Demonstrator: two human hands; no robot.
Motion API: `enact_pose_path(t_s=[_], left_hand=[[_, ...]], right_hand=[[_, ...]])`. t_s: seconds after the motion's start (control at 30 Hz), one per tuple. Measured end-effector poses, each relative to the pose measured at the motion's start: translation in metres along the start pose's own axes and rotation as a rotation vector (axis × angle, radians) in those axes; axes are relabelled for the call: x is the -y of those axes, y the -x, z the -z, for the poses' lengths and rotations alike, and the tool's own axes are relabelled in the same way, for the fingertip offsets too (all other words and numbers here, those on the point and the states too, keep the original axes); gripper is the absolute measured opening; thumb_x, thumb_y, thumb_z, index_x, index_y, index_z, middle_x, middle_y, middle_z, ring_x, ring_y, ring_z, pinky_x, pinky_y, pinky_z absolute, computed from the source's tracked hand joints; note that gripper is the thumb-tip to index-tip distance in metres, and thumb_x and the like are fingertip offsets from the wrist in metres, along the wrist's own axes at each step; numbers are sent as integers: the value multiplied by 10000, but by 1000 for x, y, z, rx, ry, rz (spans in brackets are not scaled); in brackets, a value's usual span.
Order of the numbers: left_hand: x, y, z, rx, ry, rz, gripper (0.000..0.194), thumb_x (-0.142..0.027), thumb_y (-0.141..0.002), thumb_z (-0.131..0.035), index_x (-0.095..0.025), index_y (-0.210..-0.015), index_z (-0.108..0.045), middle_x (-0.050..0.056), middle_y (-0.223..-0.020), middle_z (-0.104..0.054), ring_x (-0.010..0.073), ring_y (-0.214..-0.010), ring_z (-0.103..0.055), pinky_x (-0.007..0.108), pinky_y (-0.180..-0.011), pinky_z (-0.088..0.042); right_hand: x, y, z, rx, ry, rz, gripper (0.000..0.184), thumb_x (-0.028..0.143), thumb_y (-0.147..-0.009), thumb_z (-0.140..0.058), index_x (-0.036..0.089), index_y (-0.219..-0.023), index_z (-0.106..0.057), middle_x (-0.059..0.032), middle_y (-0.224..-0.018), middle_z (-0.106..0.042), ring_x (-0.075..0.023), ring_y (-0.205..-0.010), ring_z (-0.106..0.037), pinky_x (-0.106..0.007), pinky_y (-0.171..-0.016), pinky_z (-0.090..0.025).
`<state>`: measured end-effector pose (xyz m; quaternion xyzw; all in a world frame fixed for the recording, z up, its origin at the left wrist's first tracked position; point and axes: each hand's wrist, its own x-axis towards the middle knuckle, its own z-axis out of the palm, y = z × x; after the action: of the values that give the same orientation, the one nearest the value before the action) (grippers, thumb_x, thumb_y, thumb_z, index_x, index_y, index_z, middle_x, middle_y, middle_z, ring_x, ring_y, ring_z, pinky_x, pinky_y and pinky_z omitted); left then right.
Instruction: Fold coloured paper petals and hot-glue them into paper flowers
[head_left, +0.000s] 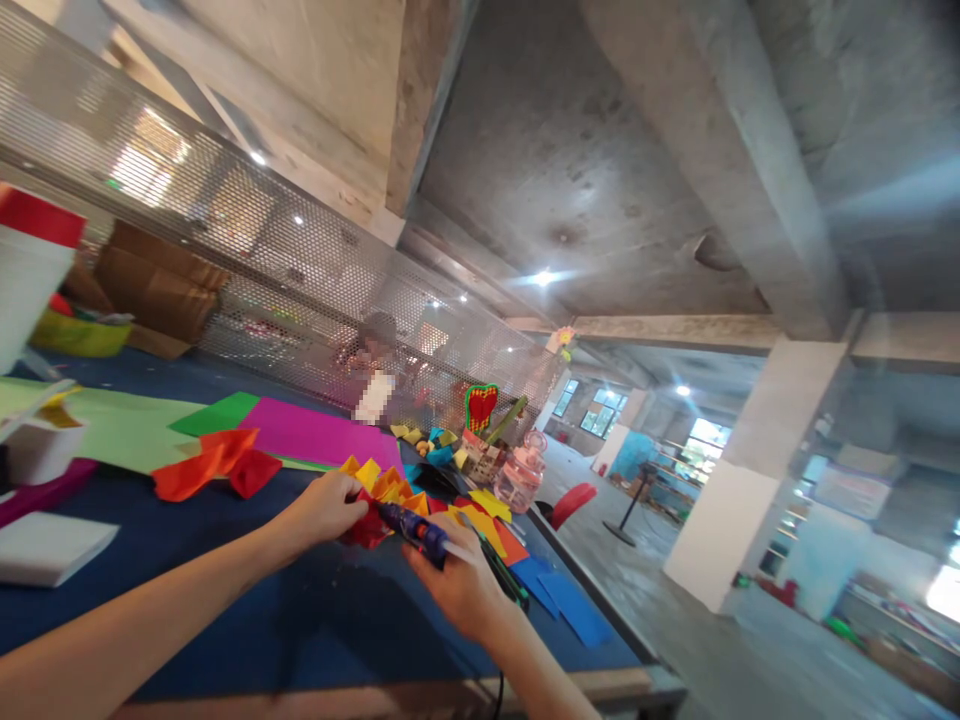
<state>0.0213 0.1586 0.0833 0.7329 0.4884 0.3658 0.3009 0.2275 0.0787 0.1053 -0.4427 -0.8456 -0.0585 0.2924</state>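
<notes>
My right hand (457,575) is wrapped round a dark blue glue gun (416,530), whose nozzle points left toward a red folded paper piece (366,528). That red piece is pinched in the fingers of my left hand (326,512). Just behind it lie yellow and orange folded paper pieces (394,487). Further left on the table rest orange-red folded papers (217,465). To the right of the gun, yellow paper sheets (491,503) and blue paper strips (574,605) lie near the table's edge.
Purple paper (322,432) and light green paper (127,425) cover the back of the blue table (337,630). A pink bottle (520,475) stands at the right edge. A perforated metal screen (300,290) rises behind, with a person beyond it. A white block (56,548) sits left.
</notes>
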Motion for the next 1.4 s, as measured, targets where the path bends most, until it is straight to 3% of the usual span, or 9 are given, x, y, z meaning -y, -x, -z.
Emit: enact_pose_path(t_s=[0.2, 0.6, 1.03, 1.4], left_hand=[[2, -1, 1, 77, 73, 0, 185, -266, -618, -447, -169, -559, -593, 20, -550, -633, 180, -569, -615, 220, -519, -392], [2, -1, 3, 50, 0, -27, 212, -273, -643, -437, -169, -558, -601, 21, -568, -643, 169, -582, -604, 214, -519, -361], [4, -2, 3, 42, -12, -17, 179, -285, -634, -449, -176, -528, -544, 10, -541, -610, 166, -581, -587, 211, -517, -340], [3, -2, 3, 12, -69, -23, 170, -283, -630, -434, -182, -500, -475, -13, -491, -487, 141, -523, -498, 222, -501, -269]], right_hand=[[-2, 1, -1, 21, 33, -5, 178, 326, -875, -548, 209, -986, -623, -28, -925, -644, -167, -840, -579, -261, -767, -442], [3, 3, 5, 75, 25, -31, 246, 323, -897, -518, 229, -1103, -614, -37, -987, -655, -183, -916, -594, -267, -815, -448], [-2, 5, 1, 47, 40, -29, 252, 334, -889, -531, 216, -1094, -617, -43, -992, -660, -187, -916, -599, -266, -826, -450], [-1, 7, 2, 75, 55, -88, 220, 344, -880, -542, 213, -1038, -623, -51, -1001, -657, -204, -922, -604, -302, -834, -450]])
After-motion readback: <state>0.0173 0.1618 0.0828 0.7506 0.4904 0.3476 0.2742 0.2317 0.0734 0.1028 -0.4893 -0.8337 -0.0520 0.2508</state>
